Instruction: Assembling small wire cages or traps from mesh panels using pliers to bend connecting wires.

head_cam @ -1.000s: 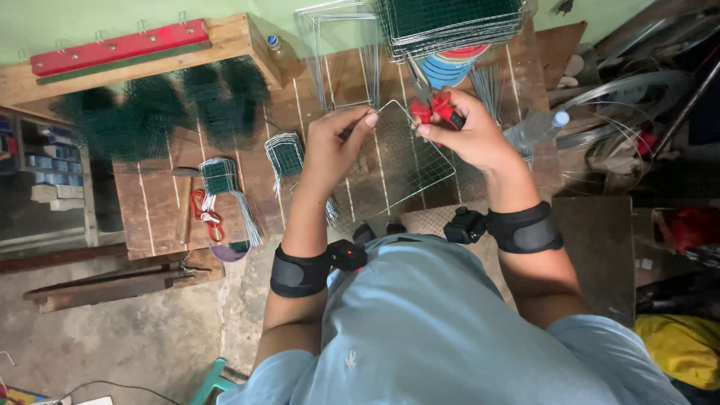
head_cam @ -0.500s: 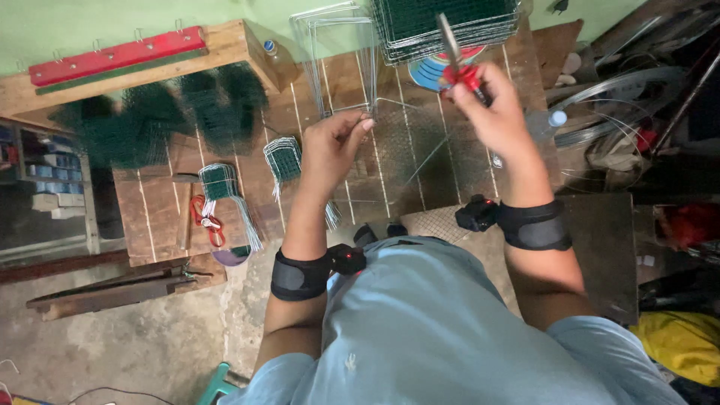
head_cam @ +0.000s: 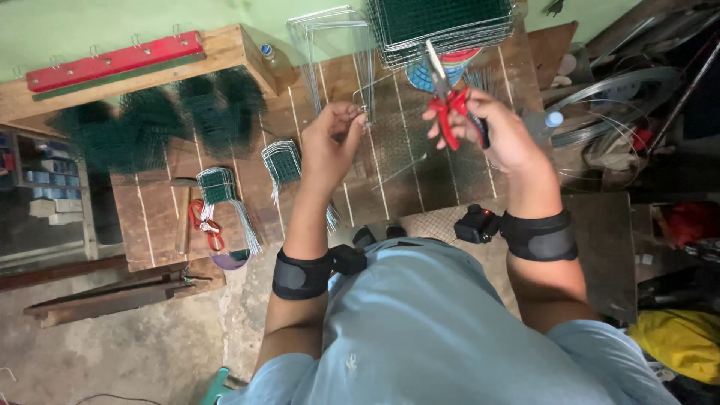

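My left hand point(head_cam: 331, 144) pinches the upper left edge of a thin wire mesh panel point(head_cam: 409, 146) and holds it over the wooden workbench point(head_cam: 161, 217). My right hand point(head_cam: 495, 127) grips red-handled pliers point(head_cam: 450, 101), jaws pointing up and away from the panel. Both wrists wear black bands with small black devices.
A stack of green mesh panels point(head_cam: 442, 22) lies at the bench's far edge, with bent wire frames point(head_cam: 334, 45) beside it. Bundles of cut green wire point(head_cam: 217, 187) and orange-handled pliers point(head_cam: 206, 225) lie left. Wire coils point(head_cam: 607, 120) sit right. A red bar point(head_cam: 112, 60) tops a wooden shelf.
My right hand lifted the pliers off the mesh panel and turned their jaws upward. My left hand slid to the panel's upper left edge and raised it.
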